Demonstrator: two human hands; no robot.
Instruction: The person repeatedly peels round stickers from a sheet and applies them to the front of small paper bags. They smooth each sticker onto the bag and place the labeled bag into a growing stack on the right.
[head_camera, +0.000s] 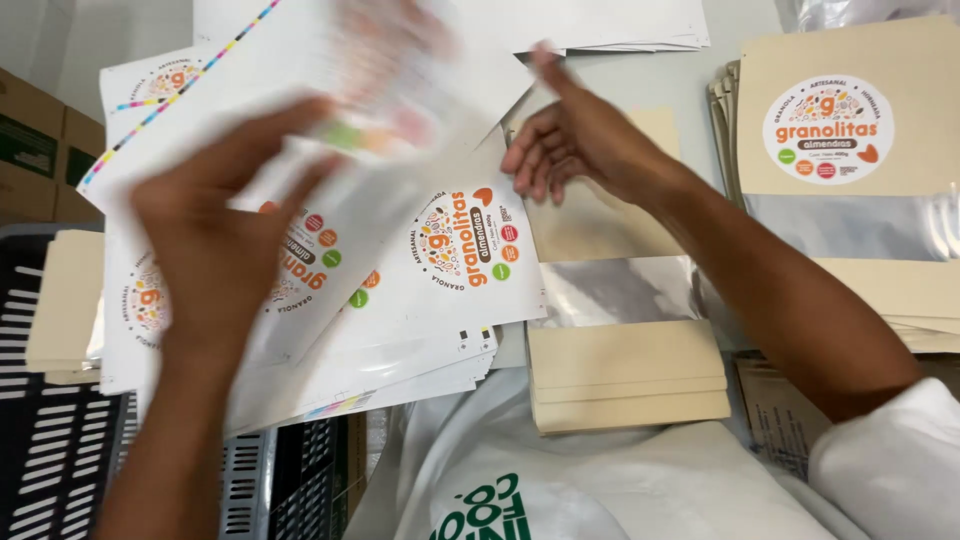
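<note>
Lifting a blurred white label sheet (330, 90) with your left hand (225, 225), fingers curled around its lower edge, you hold it above a stack of round-sticker sheets (440, 270). Your right hand (575, 135) hovers open, fingers spread, over beige pouches with clear windows (625, 330). More labelled pouches (850, 120) lie at right, a black crate (50, 440) at left.

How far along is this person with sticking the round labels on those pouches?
Done: one beige pouch at the right already wears a round label. In hand: the left hand lifts a blurred label sheet from the sheet pile, while the right hand hovers above the plain pouches. Left: that unlabelled stack and many sheets remain, so plenty seems undone.
</note>
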